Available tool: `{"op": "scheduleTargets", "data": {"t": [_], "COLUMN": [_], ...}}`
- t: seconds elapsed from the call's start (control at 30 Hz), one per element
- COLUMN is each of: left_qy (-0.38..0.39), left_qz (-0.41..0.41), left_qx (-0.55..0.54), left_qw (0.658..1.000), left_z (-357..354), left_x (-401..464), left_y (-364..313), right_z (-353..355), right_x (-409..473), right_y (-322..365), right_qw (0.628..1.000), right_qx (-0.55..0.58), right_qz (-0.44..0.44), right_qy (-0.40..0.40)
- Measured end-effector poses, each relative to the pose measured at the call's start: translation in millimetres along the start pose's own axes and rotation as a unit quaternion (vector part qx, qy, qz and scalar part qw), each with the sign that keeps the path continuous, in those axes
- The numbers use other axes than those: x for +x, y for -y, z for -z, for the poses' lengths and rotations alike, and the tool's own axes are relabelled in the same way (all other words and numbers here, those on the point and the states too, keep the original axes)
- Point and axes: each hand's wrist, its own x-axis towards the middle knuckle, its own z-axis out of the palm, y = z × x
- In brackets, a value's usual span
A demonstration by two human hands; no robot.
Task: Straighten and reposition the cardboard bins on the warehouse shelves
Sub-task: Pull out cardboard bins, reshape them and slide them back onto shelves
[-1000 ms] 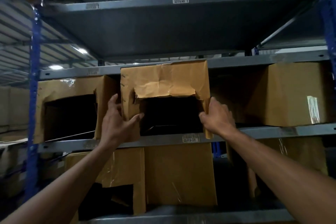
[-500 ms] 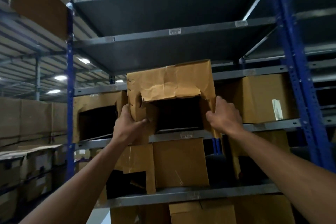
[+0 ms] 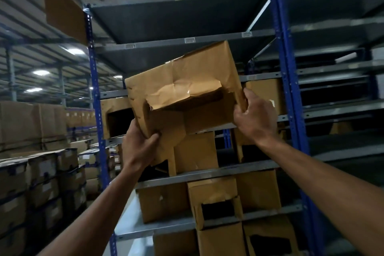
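A crumpled cardboard bin (image 3: pixel 187 81) with a torn front opening hangs tilted in the air in front of the shelf unit, its left corner lower. My left hand (image 3: pixel 139 147) grips its lower left corner from beneath. My right hand (image 3: pixel 252 116) grips its right front edge, fingers curled round the cardboard. Behind it on the same shelf stand another open-fronted bin (image 3: pixel 114 118) at the left and a closed box (image 3: pixel 264 95) at the right.
Blue uprights (image 3: pixel 288 89) frame the grey metal shelves (image 3: pixel 207 172). Lower shelves hold several more cardboard bins (image 3: pixel 216 199), some torn. Stacked boxes (image 3: pixel 41 172) fill the aisle at the left. Dark shelving runs along the right.
The bin has come off its shelf and out toward me, tilting with its left side down. Both hands kept hold of it. My view has pulled back and shows more shelves below.
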Motion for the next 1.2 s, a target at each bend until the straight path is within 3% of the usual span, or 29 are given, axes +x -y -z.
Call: {"op": "scheduleTargets", "data": {"t": [0.07,0.13,0.2,0.3,0.33,0.47,0.53,0.63,0.73,0.8,0.97,1.07,1.2], "left_qy": [-0.027,-0.008,0.060,0.195,0.198,-0.007,-0.023,0.131,0.322,0.398,0.424,0.478,0.450], "left_qz": [-0.011,0.008,0.080,0.225,0.240,0.185,0.108,0.076,0.087,0.089,0.064,0.070,0.081], "left_qx": [-0.019,-0.046,-0.113,-0.187,-0.195,-0.123,-0.064,-0.015,0.100,0.150,0.272,0.298,0.303], "left_qw": [0.999,0.999,0.989,0.936,0.930,0.975,0.992,0.988,0.937,0.901,0.862,0.823,0.836], "left_z": [12.2,19.8,34.9,81.0,96.8,120.8,108.8,75.2,33.2,11.2,-18.6,-24.9,-28.1], "left_x": [-31.3,-65.2,-98.6,-135.8,-147.3,-189.3,-212.3,-253.7,-313.0,-353.8,-406.9,-406.2,-402.8], "left_y": [-17.5,-29.4,-38.0,-37.5,-37.7,-50.2,-75.9,-114.7,-122.2,-113.2,-101.4,-90.8,-87.6], "right_z": [31.9,55.4,82.7,124.2,136.7,163.6,166.1,165.0,168.7,175.5,186.7,187.6,178.6], "right_x": [-3.0,-5.9,-14.3,-33.5,-41.4,-92.3,-128.0,-191.8,-251.7,-283.5,-331.9,-342.7,-340.2], "right_y": [15.6,24.7,29.3,21.0,14.3,-14.6,-23.6,-28.9,-35.4,-37.8,-35.2,-27.0,-20.0], "right_qw": [0.999,0.997,0.992,0.977,0.970,0.923,0.902,0.874,0.861,0.849,0.821,0.813,0.828], "right_qx": [-0.004,-0.031,-0.071,-0.136,-0.154,-0.215,-0.213,-0.218,-0.197,-0.191,-0.191,-0.171,-0.134], "right_qz": [0.036,0.069,0.101,0.148,0.167,0.264,0.294,0.308,0.293,0.277,0.268,0.277,0.280], "right_qy": [-0.011,0.002,0.030,0.064,0.082,0.180,0.233,0.305,0.366,0.408,0.466,0.484,0.467]}}
